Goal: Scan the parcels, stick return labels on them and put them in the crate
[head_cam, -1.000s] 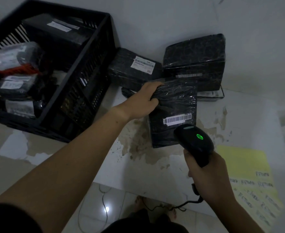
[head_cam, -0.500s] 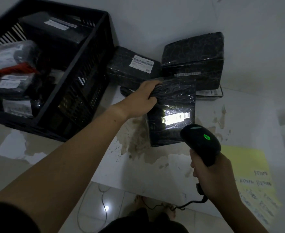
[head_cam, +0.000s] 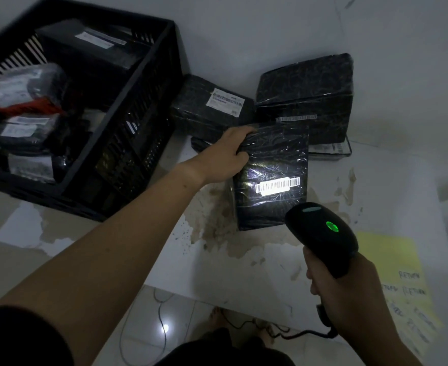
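Scanning a black wrapped parcel on the worktop.
Flat on the stained white surface, barcode label up and lit bright. Gripped at the upper left corner by the left hand, fingers curled over the edge. Aimed at from the lower right by a black scanner, green lamp on, handle wrapped in the closed right hand. Just behind: a labelled black parcel and a larger black parcel by the wall. Further left, black crate holding several wrapped parcels. At right, yellow sheet with handwritten RETURN labels.
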The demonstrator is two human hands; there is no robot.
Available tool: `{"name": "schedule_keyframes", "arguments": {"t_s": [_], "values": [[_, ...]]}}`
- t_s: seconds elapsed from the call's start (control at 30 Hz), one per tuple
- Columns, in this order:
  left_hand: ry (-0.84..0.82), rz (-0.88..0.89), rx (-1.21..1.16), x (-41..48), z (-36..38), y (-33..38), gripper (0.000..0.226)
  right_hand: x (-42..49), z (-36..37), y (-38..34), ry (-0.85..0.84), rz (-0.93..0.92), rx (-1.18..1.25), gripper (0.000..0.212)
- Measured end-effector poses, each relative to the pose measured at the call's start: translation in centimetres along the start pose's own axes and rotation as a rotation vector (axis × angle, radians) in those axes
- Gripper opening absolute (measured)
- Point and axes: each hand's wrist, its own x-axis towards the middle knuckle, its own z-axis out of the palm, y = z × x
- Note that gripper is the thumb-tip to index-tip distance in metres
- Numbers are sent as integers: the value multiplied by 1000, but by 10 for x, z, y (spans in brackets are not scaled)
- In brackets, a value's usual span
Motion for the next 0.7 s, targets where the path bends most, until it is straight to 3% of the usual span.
{"name": "schedule_keyframes", "arguments": {"t_s": [0.7], "values": [[-8,6,6,2,1,-3,57,6,6,7,33,-47,-36,31]]}}
